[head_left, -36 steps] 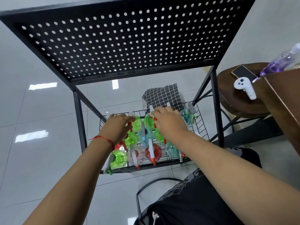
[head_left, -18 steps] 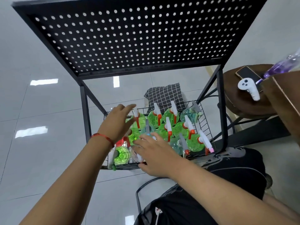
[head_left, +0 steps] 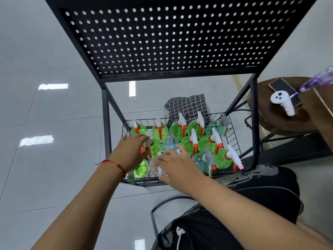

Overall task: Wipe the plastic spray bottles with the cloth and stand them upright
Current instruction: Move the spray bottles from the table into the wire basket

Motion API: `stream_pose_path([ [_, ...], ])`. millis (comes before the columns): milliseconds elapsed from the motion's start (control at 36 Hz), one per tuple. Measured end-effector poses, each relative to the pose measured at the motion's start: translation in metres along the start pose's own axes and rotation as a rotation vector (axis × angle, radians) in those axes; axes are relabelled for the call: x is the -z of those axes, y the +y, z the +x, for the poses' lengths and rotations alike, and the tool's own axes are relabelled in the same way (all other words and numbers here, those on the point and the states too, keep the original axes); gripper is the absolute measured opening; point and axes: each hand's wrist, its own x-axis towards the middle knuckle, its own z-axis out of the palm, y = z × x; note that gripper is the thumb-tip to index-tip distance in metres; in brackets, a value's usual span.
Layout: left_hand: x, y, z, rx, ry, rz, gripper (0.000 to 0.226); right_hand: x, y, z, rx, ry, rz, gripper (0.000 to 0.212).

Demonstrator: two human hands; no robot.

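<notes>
Several spray bottles stand upright in a black wire basket (head_left: 233, 136) on the rack's lower level. Most are green bottles (head_left: 222, 160) with white and orange spray heads; a few are pale blue bottles (head_left: 217, 129). A black-and-white checked cloth (head_left: 187, 107) hangs over the basket's far rim. My left hand (head_left: 132, 153), with a red string at the wrist, reaches over the left bottles with fingers straight, touching a white spray head (head_left: 148, 141). My right hand (head_left: 175, 167) rests with spread fingers on a clear bottle (head_left: 158, 169) at the front left. Neither hand holds the cloth.
A black perforated shelf top (head_left: 162, 37) overhangs the basket on black posts (head_left: 255, 123). To the right a round brown stool (head_left: 281, 121) carries a phone (head_left: 281, 86) and a white controller (head_left: 282, 102). A purple bottle (head_left: 317, 82) lies at the right edge. Glossy floor tiles surround the rack.
My right hand pulled back from the rear bottles to the front left of the basket. My left hand stayed over the left bottles and lowered a little. The view moved closer.
</notes>
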Motion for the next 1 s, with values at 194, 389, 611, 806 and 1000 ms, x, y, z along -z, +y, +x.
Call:
stream_pose_path([
  [194,-0.005,0.000,0.002,0.020,0.034,-0.010,0.050,-0.002,-0.002,-0.004,-0.019,-0.002,0.054,0.052],
  [389,0.013,0.007,-0.030,0.066,0.109,-0.153,0.068,0.006,0.000,-0.007,-0.063,0.019,0.161,0.055],
  [611,-0.003,0.008,-0.106,0.101,0.096,-0.214,0.065,0.042,0.014,0.038,-0.080,0.083,0.172,0.045],
  [806,-0.047,0.006,-0.126,0.196,0.031,-0.145,0.093,0.051,0.016,0.096,-0.026,0.085,0.112,0.050],
  [1000,-0.053,0.004,-0.111,0.240,0.047,-0.107,0.085,0.043,0.009,0.148,0.025,0.054,-0.026,0.042],
])
